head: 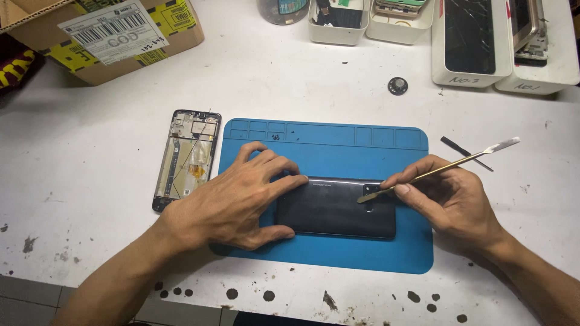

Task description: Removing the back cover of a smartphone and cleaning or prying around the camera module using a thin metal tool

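A black, glossy rectangular smartphone (pixel 335 208) lies back side up on a blue silicone work mat (pixel 338 151), its long axis running left to right across the mat, with the camera end toward the right. The left hand (pixel 232 202) rests on the phone's left end, fingers (pixel 284 181) spread, thumb along the near edge and forefinger along the far edge, pinning it down. The right hand (pixel 450 199) pinches a slim double-ended metal spudger (pixel 438 171) between thumb and forefinger; the tool slants from upper right down to lower left, and its flat lower tip touches the phone's back near the camera.

Just left of the mat lies a stripped phone frame with exposed internals (pixel 186 158), its long axis running near to far and slightly tilted. Right of the mat, beside the spudger's raised end, lies a thin black pry stick (pixel 465 153). A small round dark part (pixel 397 86) sits beyond the mat. At the far edge stand white plastic bins (pixel 471 42) holding phone parts and cracked screens, and a cardboard box with a label (pixel 115 33) at far left.

The white tabletop (pixel 90 229) is scuffed and spotted with dark marks along the near edge.
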